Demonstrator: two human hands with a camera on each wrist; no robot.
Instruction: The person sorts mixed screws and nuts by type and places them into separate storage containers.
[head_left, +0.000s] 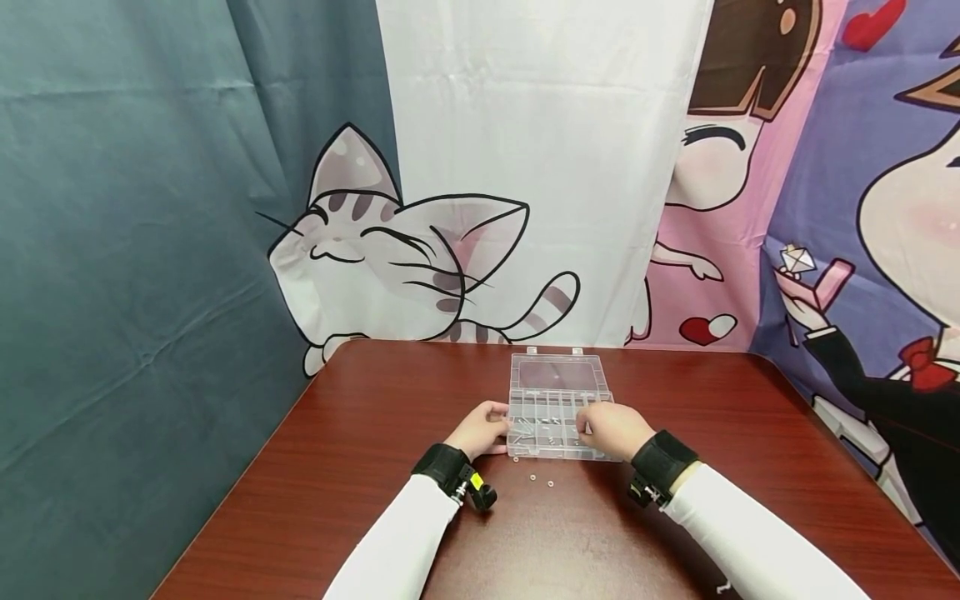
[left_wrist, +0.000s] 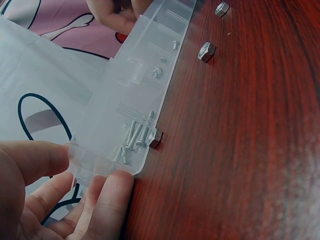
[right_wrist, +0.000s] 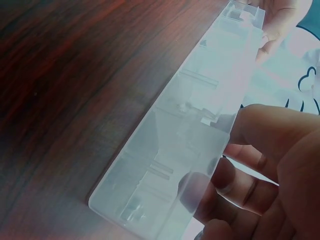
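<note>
A clear plastic compartment box lies on the table, its lid laid back. My left hand grips the box's left end; the left wrist view has the thumb at the top edge and fingers on the end wall. My right hand reaches over the right-hand compartments with bent fingers. In the right wrist view, fingertips show through the wall; I cannot tell whether they pinch anything. Several screws lie in the left front compartment. Small metal pieces sit further along.
Three hex nuts lie on the brown table in front of the box: one nut right at its front wall, another nut and a third nut farther right. A printed cloth hangs behind the table.
</note>
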